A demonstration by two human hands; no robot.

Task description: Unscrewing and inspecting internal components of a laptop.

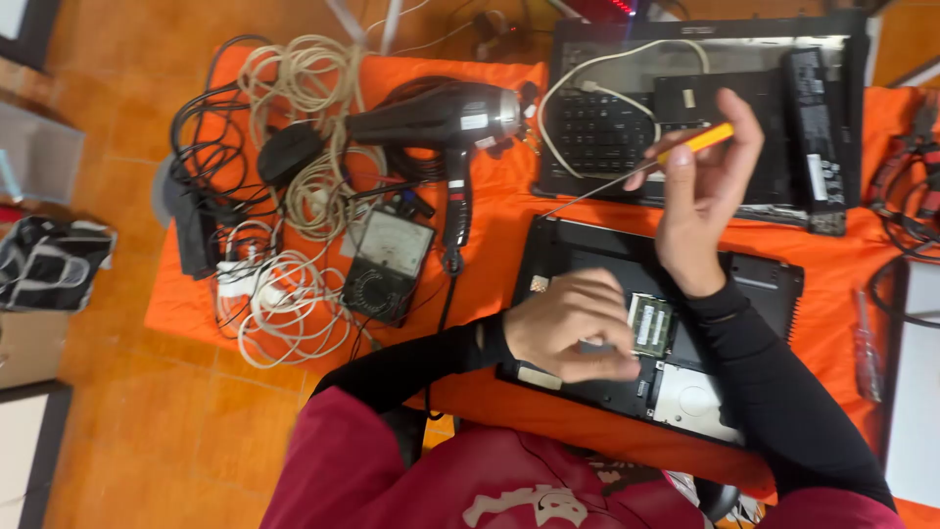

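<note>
Head view, looking down at my two hands over an orange-covered desk (509,211). My left hand (568,338) rests on the opened underside of a black laptop (759,284), fingers curled down and pinched narrow right beside the green memory module (650,325) in its bay; I can't tell whether the fingertips actually grip the module or only touch the casing next to it. My right hand (707,201) is raised at about 1 o'clock from the left, closed on an orange-handled screwdriver (697,143), thin shaft running off toward 8 o'clock. The module sits near the middle of the laptop base, with the silvery drive (693,402) at its 5 o'clock. Handling judgement: the module looks light, stiff, thin and fragile, so take it by the short bare edges, not the chips or contacts. The laptop base looks rigid and fairly heavy, flat, stays put under a palm. The screwdriver is light, hard, a bit slippery at the handle, best held mid-handle as now. At 12 o'clock lies a second opened laptop (813,118) with keyboard showing and a white cable (587,88) looped over it. At 10 o'clock a black hair dryer (441,116), an analog meter (387,260), tangled white cords (304,88).
</note>
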